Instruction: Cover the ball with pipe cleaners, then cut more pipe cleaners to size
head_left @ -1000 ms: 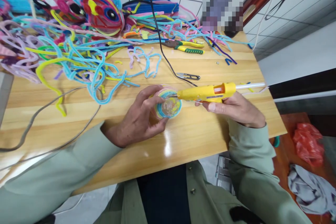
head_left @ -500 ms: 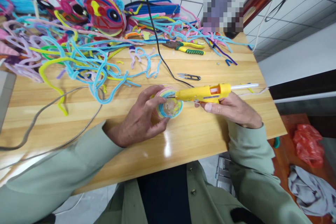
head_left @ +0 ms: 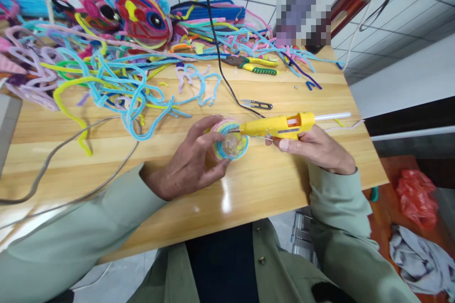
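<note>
My left hand [head_left: 197,158] is closed round the side of a small round cup-like piece [head_left: 243,149], clear in the middle and ringed with pastel pipe cleaners in blue, yellow and pink. In my right hand [head_left: 313,148] is a yellow hot glue gun [head_left: 275,125], with a whitish glue stick [head_left: 332,116] poking out of its back end. The gun's metal nozzle points left and lies over the piece's upper rim, close to my left fingers; whether it touches cannot be made out. A black cord [head_left: 223,73] runs down behind the gun.
Thread snips [head_left: 256,104] and green-and-yellow pliers [head_left: 252,65] lie beyond my hands on the wooden table [head_left: 170,227]. Tangled pipe cleaners [head_left: 135,85] cover the back left, beside colourful masks [head_left: 142,16]. A red thermos [head_left: 355,2] stands at the back right. A grey cable [head_left: 46,165] crosses the left side.
The glue gun and the ringed piece sit very slightly farther right in view. The black cord has swung a little to the right. Both hands keep their holds.
</note>
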Tool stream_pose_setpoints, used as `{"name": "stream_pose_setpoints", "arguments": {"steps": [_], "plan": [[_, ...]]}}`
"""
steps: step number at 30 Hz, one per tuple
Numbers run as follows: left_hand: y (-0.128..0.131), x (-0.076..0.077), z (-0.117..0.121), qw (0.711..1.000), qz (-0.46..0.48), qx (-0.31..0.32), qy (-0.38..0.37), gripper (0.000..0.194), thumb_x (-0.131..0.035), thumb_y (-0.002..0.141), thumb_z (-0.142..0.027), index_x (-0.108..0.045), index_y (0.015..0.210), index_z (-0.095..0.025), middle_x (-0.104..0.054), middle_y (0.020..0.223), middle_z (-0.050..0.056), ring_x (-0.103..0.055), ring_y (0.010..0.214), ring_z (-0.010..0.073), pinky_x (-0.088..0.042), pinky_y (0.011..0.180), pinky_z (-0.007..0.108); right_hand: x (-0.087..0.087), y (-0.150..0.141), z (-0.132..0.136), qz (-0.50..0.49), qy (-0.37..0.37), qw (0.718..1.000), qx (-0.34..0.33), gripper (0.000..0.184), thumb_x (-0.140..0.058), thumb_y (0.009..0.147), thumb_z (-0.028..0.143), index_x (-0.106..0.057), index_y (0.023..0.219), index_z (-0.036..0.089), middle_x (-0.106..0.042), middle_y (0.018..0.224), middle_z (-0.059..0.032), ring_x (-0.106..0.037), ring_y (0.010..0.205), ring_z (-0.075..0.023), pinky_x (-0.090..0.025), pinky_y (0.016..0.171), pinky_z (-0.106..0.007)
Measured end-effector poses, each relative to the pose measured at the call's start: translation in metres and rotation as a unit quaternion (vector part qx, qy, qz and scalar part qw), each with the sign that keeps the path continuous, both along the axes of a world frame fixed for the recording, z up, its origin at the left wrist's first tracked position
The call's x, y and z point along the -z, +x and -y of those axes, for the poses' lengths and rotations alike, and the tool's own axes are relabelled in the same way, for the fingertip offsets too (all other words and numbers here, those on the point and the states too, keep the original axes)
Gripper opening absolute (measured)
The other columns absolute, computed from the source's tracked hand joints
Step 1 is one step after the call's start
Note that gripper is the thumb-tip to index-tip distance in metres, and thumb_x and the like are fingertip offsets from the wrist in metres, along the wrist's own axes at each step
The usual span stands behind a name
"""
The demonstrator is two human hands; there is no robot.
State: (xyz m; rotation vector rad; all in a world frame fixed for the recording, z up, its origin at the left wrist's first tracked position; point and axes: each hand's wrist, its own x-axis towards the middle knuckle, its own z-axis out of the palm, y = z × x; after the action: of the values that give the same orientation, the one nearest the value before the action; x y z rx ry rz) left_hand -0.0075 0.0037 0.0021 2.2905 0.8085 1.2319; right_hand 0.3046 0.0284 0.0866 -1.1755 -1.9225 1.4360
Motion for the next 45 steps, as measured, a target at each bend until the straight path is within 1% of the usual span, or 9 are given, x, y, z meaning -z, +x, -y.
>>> {"name": "stream_pose_setpoints", "arguments": {"steps": [3,8,12,17,22,27,31,34,45], "plan": [[0.000,0.000,0.000,1.000,-0.005,-0.006,-0.001,0.057,-0.073,0.099,-0.022,-0.043,0.146,-0.032,-0.049,0.159,0.016,-0.053,0.151,0.0330,-0.055,0.119,0.060,-0.001,0.000,0.000,0.004,0.000,1.000,0.001,0.033,-0.078,0.098,0.056,-0.085,0.108,0.025,-0.083,0.104,-0.0049,-0.074,0.093,-0.0233,-0.060,0.086,-0.036],[0.000,0.000,0.000,1.000,-0.006,-0.009,-0.004,0.057,-0.073,0.099,-0.023,-0.042,0.146,-0.033,-0.050,0.159,0.016,-0.054,0.150,0.0361,-0.054,0.118,0.064,0.000,0.003,0.000,0.002,-0.004,1.000,0.012,0.032,-0.080,0.097,0.056,-0.085,0.107,0.026,-0.082,0.104,-0.0049,-0.074,0.093,-0.0233,-0.061,0.086,-0.036],[0.000,0.000,0.000,1.000,0.006,-0.006,-0.001,0.069,-0.075,0.097,-0.022,-0.036,0.153,-0.032,-0.051,0.159,0.018,-0.054,0.151,0.0366,-0.052,0.119,0.067,0.002,0.005,-0.001,-0.026,-0.016,0.999,0.032,0.029,-0.082,0.096,0.053,-0.084,0.107,0.026,-0.081,0.103,-0.0048,-0.073,0.092,-0.0221,-0.062,0.085,-0.035],[0.002,-0.003,0.001,1.000,0.012,-0.012,-0.004,0.079,-0.077,0.096,-0.019,-0.030,0.158,-0.033,-0.053,0.157,0.018,-0.054,0.151,0.0362,-0.049,0.121,0.067,0.003,0.004,-0.001,-0.044,-0.020,0.999,0.020,0.025,-0.082,0.097,0.049,-0.083,0.106,0.026,-0.079,0.100,-0.0033,-0.072,0.090,-0.0199,-0.060,0.084,-0.032],[0.001,-0.004,0.001,1.000,-0.007,-0.017,-0.006,0.072,-0.074,0.099,-0.019,-0.034,0.157,-0.033,-0.052,0.160,0.017,-0.053,0.152,0.0347,-0.050,0.123,0.065,0.004,0.003,-0.002,-0.040,-0.017,0.999,0.012,0.025,-0.081,0.098,0.049,-0.082,0.105,0.025,-0.078,0.097,-0.0030,-0.070,0.086,-0.0188,-0.058,0.081,-0.031],[0.000,-0.001,0.000,1.000,0.003,0.002,0.003,0.062,-0.074,0.099,-0.020,-0.041,0.152,-0.027,-0.049,0.161,0.020,-0.051,0.153,0.0358,-0.052,0.121,0.062,0.007,0.004,-0.004,-0.044,-0.010,0.999,0.004,0.020,-0.080,0.100,0.044,-0.082,0.109,0.026,-0.078,0.101,-0.0022,-0.069,0.087,-0.0178,-0.057,0.082,-0.030],[0.000,-0.002,0.000,1.000,0.001,-0.004,0.004,0.068,-0.072,0.099,-0.018,-0.036,0.156,-0.028,-0.050,0.161,0.020,-0.052,0.152,0.0360,-0.051,0.122,0.064,0.008,0.004,-0.005,-0.038,0.001,0.999,-0.005,0.025,-0.079,0.100,0.049,-0.082,0.107,0.025,-0.077,0.098,-0.0034,-0.069,0.088,-0.0198,-0.057,0.084,-0.033],[0.000,-0.003,0.001,1.000,-0.005,-0.007,0.005,0.073,-0.072,0.099,-0.019,-0.032,0.160,-0.028,-0.050,0.160,0.021,-0.051,0.154,0.0354,-0.051,0.123,0.063,0.009,0.005,-0.005,-0.039,0.007,0.999,-0.007,0.023,-0.078,0.101,0.046,-0.082,0.107,0.024,-0.077,0.097,-0.0033,-0.068,0.087,-0.0192,-0.056,0.084,-0.033],[0.001,-0.001,0.003,1.000,-0.004,-0.012,0.000,0.057,-0.072,0.100,-0.020,-0.043,0.149,-0.027,-0.049,0.159,0.021,-0.052,0.151,0.0373,-0.054,0.119,0.064,0.008,0.007,-0.004,-0.033,0.003,0.999,0.000,0.027,-0.077,0.101,0.050,-0.081,0.102,0.023,-0.074,0.092,-0.0030,-0.064,0.079,-0.0177,-0.054,0.077,-0.032]]}}
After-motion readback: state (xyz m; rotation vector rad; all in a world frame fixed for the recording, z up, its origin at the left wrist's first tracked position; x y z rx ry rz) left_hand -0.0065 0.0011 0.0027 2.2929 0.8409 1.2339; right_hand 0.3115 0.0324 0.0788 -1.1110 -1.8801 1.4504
